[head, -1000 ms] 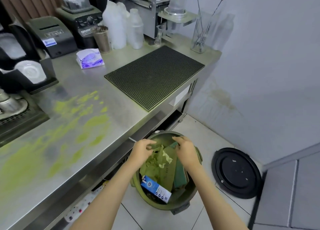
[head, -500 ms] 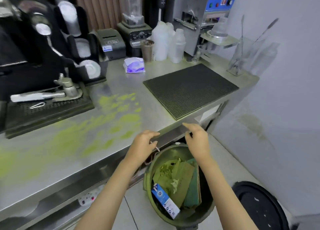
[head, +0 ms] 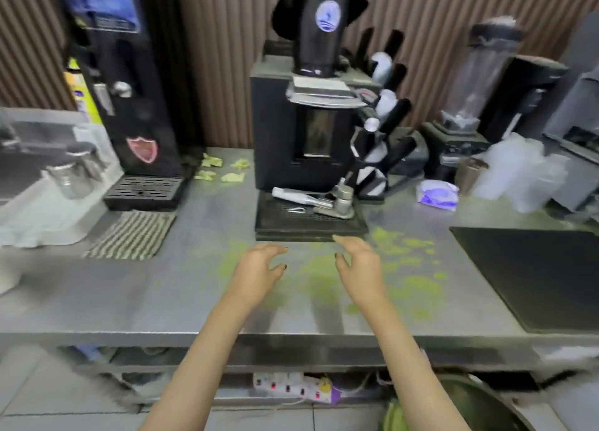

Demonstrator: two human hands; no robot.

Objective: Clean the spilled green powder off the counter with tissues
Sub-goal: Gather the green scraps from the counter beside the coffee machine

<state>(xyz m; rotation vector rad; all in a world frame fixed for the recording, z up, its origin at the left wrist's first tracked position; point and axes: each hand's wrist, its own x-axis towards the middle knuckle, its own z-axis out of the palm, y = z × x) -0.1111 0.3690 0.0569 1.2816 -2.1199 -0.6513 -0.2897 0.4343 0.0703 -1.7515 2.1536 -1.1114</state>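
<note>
Four crumpled, green-stained tissues [head: 222, 170] lie at the back left of the steel counter [head: 162, 304], in the gap between a tall black dispenser [head: 129, 84] and a black coffee machine [head: 311, 132]. A striped cloth [head: 131, 234] sits in front of the dispenser's drip tray.

At centre, two bare hands hover over the spill. The left hand [head: 256, 273] is empty, fingers loosely curled and spread; the right hand [head: 361, 268] is likewise empty and half-open. Neither appears to touch the metal, though motion blur leaves that uncertain.

The green powder [head: 402, 268] spreads in one broad, broken smear from beneath the hands toward a black bar mat [head: 534, 275] at right, thickest just right of the right hand.

Behind the smear, near the blender [head: 470, 84], rests one tissue pack [head: 437, 195], white and purple, well apart from both hands.

The powder looks fine and dry, likely to scatter or streak if pushed fast. Tissues are light, soft and tear easily; a fresh sheet would best be pinched from the pack's top opening, then pressed flat and drawn inward.
</note>
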